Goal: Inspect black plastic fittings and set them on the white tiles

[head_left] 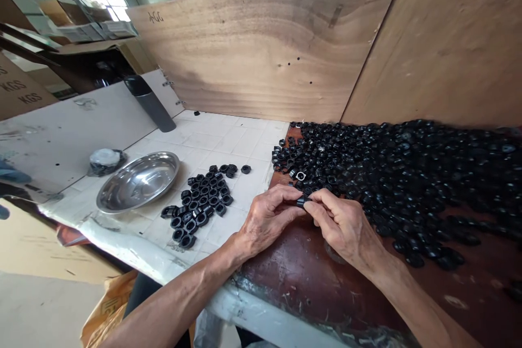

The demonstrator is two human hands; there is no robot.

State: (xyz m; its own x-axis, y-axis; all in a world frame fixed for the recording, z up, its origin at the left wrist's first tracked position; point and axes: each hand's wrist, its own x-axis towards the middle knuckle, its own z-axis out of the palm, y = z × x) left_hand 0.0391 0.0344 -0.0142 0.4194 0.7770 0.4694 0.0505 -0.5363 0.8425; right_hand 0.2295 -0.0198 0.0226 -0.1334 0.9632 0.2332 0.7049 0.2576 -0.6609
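Observation:
A small black ring-shaped plastic part (300,202) is pinched between my two hands, above the brown board. My left hand (269,213) closes thumb and fingers on its left side. On its other side, the thumb and index finger of my right hand (341,223) press against it, partly covering it. Just beyond my hands spreads a large heap of similar black parts (391,168). To the left, a smaller group of black rings (204,196) lies on the white tiled surface, many with their openings facing up.
A shallow steel bowl (138,182) rests on the white surface (240,138), beside a clear-and-black wrapped bundle (106,160). Behind it a dark grey bottle (150,103) stands by the low side panel. A tall wooden board (261,49) closes off the back. Cardboard boxes (24,84) are at far left.

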